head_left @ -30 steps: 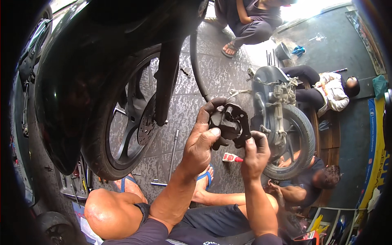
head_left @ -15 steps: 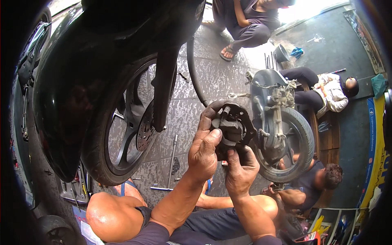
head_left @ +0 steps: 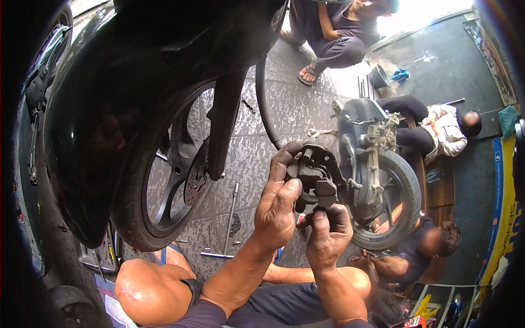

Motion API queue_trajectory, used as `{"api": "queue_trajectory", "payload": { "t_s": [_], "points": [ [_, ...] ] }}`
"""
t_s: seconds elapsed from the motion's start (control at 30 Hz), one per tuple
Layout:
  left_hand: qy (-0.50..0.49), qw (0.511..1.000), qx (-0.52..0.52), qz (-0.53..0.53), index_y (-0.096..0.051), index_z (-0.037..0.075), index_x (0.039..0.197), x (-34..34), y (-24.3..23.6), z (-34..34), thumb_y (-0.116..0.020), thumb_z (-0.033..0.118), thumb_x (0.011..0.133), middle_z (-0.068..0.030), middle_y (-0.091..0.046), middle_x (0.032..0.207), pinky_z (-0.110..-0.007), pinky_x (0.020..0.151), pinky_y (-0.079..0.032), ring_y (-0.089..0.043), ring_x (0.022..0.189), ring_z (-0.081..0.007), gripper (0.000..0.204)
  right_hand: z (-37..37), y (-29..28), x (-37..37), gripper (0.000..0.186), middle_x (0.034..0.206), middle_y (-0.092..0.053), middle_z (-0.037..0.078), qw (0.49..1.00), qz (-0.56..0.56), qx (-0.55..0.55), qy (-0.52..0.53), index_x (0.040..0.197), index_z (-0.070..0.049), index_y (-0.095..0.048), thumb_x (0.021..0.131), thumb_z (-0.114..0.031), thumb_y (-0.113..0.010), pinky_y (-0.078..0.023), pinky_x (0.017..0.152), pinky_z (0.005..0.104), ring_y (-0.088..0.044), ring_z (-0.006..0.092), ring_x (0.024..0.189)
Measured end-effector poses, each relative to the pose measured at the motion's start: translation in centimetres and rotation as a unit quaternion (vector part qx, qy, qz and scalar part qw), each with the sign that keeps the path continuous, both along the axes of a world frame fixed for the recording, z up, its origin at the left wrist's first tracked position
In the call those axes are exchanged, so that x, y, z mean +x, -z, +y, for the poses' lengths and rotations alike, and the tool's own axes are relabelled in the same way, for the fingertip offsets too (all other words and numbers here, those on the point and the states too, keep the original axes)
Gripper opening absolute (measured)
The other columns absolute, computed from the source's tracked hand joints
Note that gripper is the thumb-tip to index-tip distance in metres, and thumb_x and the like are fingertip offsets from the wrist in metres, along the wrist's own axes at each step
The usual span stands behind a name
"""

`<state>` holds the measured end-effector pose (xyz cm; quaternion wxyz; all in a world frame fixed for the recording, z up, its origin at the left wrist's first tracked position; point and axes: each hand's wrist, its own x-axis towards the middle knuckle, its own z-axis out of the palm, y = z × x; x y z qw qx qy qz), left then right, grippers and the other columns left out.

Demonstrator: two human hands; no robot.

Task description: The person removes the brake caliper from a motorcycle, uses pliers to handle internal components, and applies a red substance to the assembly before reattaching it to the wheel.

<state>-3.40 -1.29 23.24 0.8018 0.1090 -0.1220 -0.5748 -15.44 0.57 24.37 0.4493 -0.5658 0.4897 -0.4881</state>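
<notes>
A dark brake caliper (head_left: 313,170) is raised in front of me, its open side facing up. My left hand (head_left: 278,205) is closed round its left side, the thumb pressed on the near part. At the caliper's lower right, my right hand (head_left: 330,232) pinches a small dark brake pad (head_left: 326,190) between thumb and fingers. The pad stands partly outside the caliper, and how far it is seated I cannot tell. Just beyond the caliper ends a thick black hose (head_left: 262,104); whether they join is hidden.
To the left stands a motorcycle's front wheel (head_left: 131,213) with a brake disc (head_left: 197,180). A long-handled wrench (head_left: 231,218) lies on the tiled floor. At the right are a partly stripped motorcycle (head_left: 363,158) and a person crouching (head_left: 415,251). Other people sit farther off.
The caliper has turned a little in my left hand. My right hand has shifted slightly down and right, and the brake pad now shows clearly at the caliper's edge.
</notes>
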Motion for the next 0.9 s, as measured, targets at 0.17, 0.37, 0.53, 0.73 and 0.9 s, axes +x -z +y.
{"api": "queue_trajectory", "payload": {
  "t_s": [0.17, 0.37, 0.53, 0.73, 0.9],
  "points": [
    [-0.018, 0.998, 0.038, -0.055, -0.033, -0.006, 0.144, 1.1, 0.0, -0.3, -0.038, 0.008, 0.099, -0.0173, -0.053, 0.134, -0.035, 0.104, -0.044, -0.055, 0.121, -0.0215, 0.048, -0.3, -1.6, -1.0, 0.012, 0.08, -0.062, 0.007, 0.998, -0.054, -0.006, 0.007, 0.098, -0.002, -0.053, 0.092, -0.009, -0.061, -0.057, 0.059, 0.0321, -0.061, 0.0138, 0.065],
    [-0.021, 0.988, 0.123, -0.09, -0.046, -0.005, 0.137, 3.6, 0.5, 0.1, -0.044, 0.013, 0.102, -0.0135, -0.063, 0.121, -0.029, 0.094, -0.05, -0.063, 0.108, -0.0175, 0.04, -1.6, -2.4, -2.4, 0.009, 0.081, -0.06, 0.008, 0.991, -0.126, 0.032, 0.042, 0.098, -0.003, -0.051, 0.091, -0.008, -0.055, -0.055, 0.058, 0.0337, -0.06, 0.0158, 0.065],
    [-0.029, 0.98, 0.156, -0.12, -0.048, -0.007, 0.134, 4.4, 0.4, 0.4, -0.045, 0.016, 0.103, -0.0138, -0.066, 0.115, -0.028, 0.088, -0.054, -0.066, 0.101, -0.0173, 0.039, -3.8, 6.5, -4.6, 0.011, 0.07, -0.058, 0.003, 0.951, 0.203, 0.23, -0.036, 0.086, 0.0, -0.059, 0.088, -0.01, -0.058, -0.047, 0.052, 0.0282, -0.055, 0.0105, 0.058],
    [-0.026, 0.984, 0.156, -0.088, -0.049, -0.008, 0.133, 4.5, -0.3, 0.7, -0.044, 0.018, 0.103, -0.0145, -0.066, 0.114, -0.032, 0.089, -0.055, -0.066, 0.102, -0.0184, 0.04, 0.6, 20.5, -8.2, 0.027, 0.084, -0.07, 0.02, 0.81, 0.539, 0.155, -0.173, 0.09, 0.005, -0.064, 0.087, -0.022, -0.064, -0.053, 0.069, 0.0374, -0.069, 0.0199, 0.079],
    [-0.053, 0.986, 0.153, -0.046, -0.05, -0.007, 0.133, 4.4, -0.3, 0.9, -0.044, 0.018, 0.103, -0.0145, -0.065, 0.116, -0.033, 0.089, -0.056, -0.066, 0.101, -0.0187, 0.039, -4.1, 9.3, -3.4, 0.014, 0.084, -0.062, 0.01, 0.968, 0.243, -0.047, 0.036, 0.094, 0.002, -0.061, 0.089, -0.011, -0.064, -0.05, 0.072, 0.0318, -0.059, 0.0181, 0.075]
  ]
}}
